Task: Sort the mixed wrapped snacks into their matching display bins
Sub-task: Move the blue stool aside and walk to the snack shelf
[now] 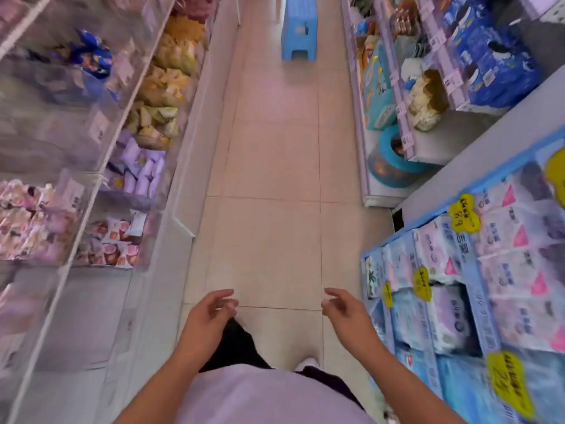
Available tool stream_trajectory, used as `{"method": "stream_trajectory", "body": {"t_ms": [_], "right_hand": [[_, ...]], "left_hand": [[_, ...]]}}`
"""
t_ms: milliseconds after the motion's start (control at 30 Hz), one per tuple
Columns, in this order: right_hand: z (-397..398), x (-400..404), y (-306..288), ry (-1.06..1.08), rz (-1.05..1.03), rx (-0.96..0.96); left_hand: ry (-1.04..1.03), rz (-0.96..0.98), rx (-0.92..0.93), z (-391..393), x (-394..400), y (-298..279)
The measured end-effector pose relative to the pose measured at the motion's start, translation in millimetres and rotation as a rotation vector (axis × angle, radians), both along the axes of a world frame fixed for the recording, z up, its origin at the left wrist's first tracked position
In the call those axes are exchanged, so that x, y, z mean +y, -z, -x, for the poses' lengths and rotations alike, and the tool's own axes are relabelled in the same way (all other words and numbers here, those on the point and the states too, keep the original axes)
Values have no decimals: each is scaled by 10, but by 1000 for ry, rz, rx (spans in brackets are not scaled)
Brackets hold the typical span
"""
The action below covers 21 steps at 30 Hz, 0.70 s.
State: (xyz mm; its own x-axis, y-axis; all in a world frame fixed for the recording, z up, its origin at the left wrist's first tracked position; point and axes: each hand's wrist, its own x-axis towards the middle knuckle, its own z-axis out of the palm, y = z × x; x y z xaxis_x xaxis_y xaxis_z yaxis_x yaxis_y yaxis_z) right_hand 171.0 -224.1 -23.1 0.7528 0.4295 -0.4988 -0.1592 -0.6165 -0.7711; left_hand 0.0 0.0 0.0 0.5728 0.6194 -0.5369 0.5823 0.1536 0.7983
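My left hand (211,313) and right hand (342,310) hang loose, empty; hurrying, I could misjudge the blurred bins (134,166).

Both hands, left (211,310) and right (344,309), reach forward, fingers loosely curled, holding nothing.

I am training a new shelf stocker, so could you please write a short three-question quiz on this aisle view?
1. True or false: the left hand holds a snack.
2. Which wrappers fill the bin just beyond the pink-and-orange snacks? A purple B green C black
3. What blue item stands on the floor far down the aisle?

Key: 1 false; the right hand is empty too. 2 A, purple snacks. 3 a plastic stool.
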Motion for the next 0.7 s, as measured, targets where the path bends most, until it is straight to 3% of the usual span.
{"method": "stream_trajectory", "body": {"t_ms": [200, 700], "right_hand": [[-509, 663, 176, -19, 12, 92], [-3029, 2945, -75, 42, -73, 120]], "left_hand": [[42, 60, 3, -670, 507, 210], [240, 58, 38, -3466, 2905, 72]]}}
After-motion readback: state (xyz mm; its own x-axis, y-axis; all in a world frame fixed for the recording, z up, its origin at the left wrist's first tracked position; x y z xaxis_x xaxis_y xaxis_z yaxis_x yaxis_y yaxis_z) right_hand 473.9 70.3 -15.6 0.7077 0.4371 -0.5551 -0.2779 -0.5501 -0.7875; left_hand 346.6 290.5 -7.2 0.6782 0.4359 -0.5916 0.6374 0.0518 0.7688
